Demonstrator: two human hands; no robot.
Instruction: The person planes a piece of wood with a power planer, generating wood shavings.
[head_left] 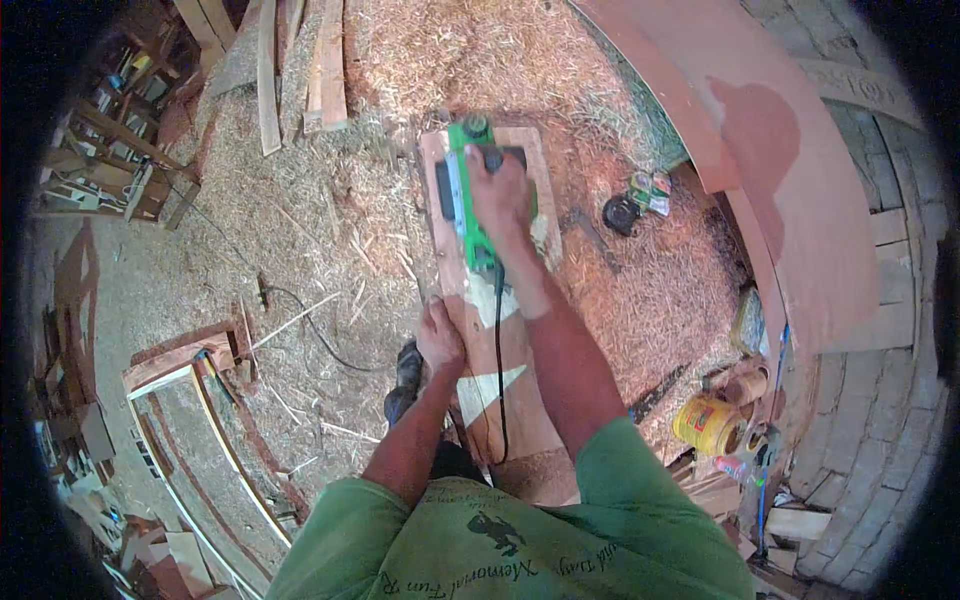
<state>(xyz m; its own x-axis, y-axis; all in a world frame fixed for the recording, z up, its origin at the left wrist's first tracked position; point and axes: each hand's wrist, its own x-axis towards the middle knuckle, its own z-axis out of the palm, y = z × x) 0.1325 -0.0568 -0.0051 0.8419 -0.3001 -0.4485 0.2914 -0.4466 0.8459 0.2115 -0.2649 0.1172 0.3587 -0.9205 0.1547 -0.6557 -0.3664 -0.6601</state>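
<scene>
A green electric planer [480,245] lies on the far part of a wooden board [535,425] in the middle of the view. My right hand [500,195] is closed around the planer's handle. From the tool's near end a black cord [502,370] runs back over the board towards my body. At the board's left edge my left hand [440,340] is closed on the wood, fingers partly hidden. Pale patches show on the board's surface beside and behind the planer.
Wood shavings cover the ground. Long planks [327,70] lie at the far left, a wooden frame [195,375] at the near left. A large curved sheet [800,190], a yellow container [705,425] and a dark round object [620,213] are on the right. Another cord [315,325] crosses the shavings.
</scene>
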